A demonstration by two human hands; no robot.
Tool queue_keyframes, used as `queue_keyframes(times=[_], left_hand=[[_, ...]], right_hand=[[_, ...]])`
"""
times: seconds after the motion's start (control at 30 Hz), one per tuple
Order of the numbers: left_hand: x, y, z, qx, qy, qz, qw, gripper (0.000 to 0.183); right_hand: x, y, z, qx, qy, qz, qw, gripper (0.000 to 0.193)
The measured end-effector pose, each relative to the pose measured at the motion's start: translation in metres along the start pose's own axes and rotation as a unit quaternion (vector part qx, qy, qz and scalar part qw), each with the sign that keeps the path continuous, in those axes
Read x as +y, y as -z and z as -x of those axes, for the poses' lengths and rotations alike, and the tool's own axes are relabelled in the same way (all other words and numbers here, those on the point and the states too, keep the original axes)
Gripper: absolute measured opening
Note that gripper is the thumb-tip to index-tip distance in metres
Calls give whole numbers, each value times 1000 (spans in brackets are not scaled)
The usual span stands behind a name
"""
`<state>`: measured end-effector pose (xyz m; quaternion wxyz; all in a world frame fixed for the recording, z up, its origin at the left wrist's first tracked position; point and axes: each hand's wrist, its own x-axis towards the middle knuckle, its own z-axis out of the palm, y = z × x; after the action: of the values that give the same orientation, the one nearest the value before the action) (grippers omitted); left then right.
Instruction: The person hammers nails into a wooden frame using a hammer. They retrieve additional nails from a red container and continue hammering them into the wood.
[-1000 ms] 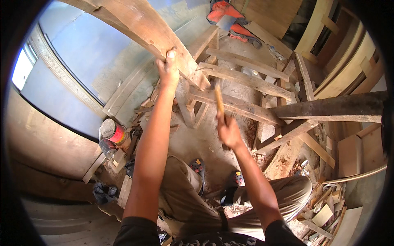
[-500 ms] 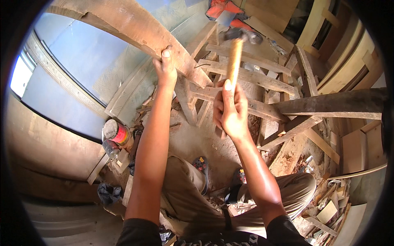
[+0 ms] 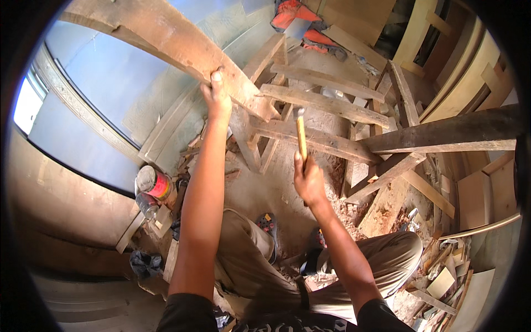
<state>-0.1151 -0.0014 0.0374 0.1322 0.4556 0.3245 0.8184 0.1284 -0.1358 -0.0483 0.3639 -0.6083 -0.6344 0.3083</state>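
the plank (image 3: 166, 44) slants down from the upper left, its lower end at the low wooden frame (image 3: 310, 139). the left hand (image 3: 219, 102) is clamped on the plank's lower edge, thumb up on its face. the right hand (image 3: 310, 182), apart from the left, is wrapped round a hammer (image 3: 302, 141) just right of the plank's end; the head is small and seen nearly end-on, so i can't say whether it touches the wood. below the plank the dusty floor (image 3: 249, 185) is strewn with chips. pale blue panels (image 3: 105, 88) stand behind and left of the plank. below it, at left, sit a red-banded can (image 3: 161, 185) and a black plastic bag (image 3: 145, 264); far to its lower right lies a heap of wood scraps (image 3: 442, 285). orange cloth (image 3: 293, 15) lies beyond the plank, to its right.
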Motion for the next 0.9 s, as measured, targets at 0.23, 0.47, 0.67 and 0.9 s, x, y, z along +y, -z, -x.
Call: queue_keyframes(times=[0.23, 0.47, 0.67, 0.9], left_hand=[[9, 1, 3, -32, 1, -20, 999, 76], [11, 2, 4, -22, -9, -1, 1000, 75], [6, -1, 2, -17, -18, 1, 1000, 72], [-4, 2, 0, -14, -6, 33, 999, 72]], right_hand=[[-37, -6, -8, -151, -119, -279, 941, 51], [-97, 24, -42, 63, 193, -175, 963, 34], [-3, -6, -17, 0, 33, 6, 999, 37], [45, -7, -12, -55, -63, 11, 996, 49]])
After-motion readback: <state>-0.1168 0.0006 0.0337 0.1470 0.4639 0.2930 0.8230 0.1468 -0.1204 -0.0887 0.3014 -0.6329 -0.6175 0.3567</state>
